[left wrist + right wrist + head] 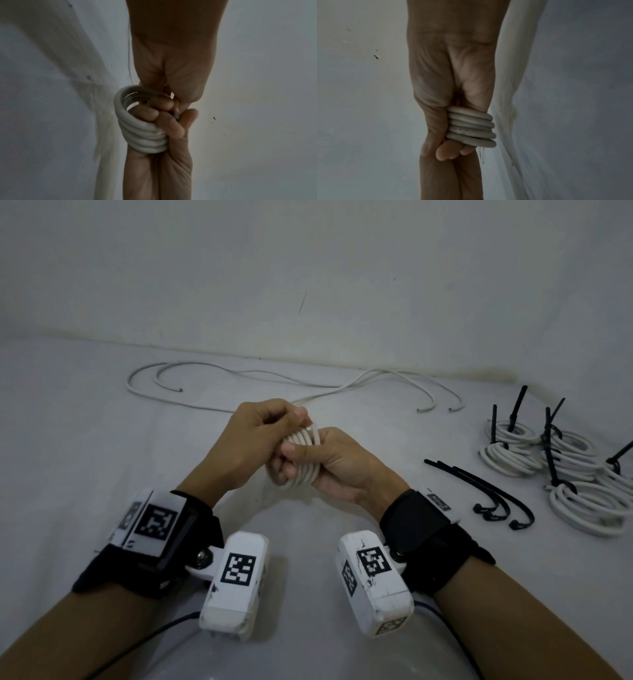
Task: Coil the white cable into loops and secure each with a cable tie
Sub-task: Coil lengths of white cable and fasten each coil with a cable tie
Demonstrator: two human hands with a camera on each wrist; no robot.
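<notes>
A white cable coil [305, 462] of several tight loops is held up above the table at centre. My right hand [329, 465] grips it, with the thumb pressed across the loops. My left hand [263, 433] pinches the cable's free end at the top of the coil. In the left wrist view the coil [142, 131] sits against curled fingers [162, 103], and the cut cable end [176, 114] shows between them. In the right wrist view the stacked loops [471, 128] lie between the right hand's thumb and palm. Loose black cable ties [486, 494] lie on the table to the right.
Loose white cables [239, 378] sprawl along the back of the white table [85, 422]. Several finished coils [565, 470] bound with black ties sit at the far right. A wall rises right behind the table.
</notes>
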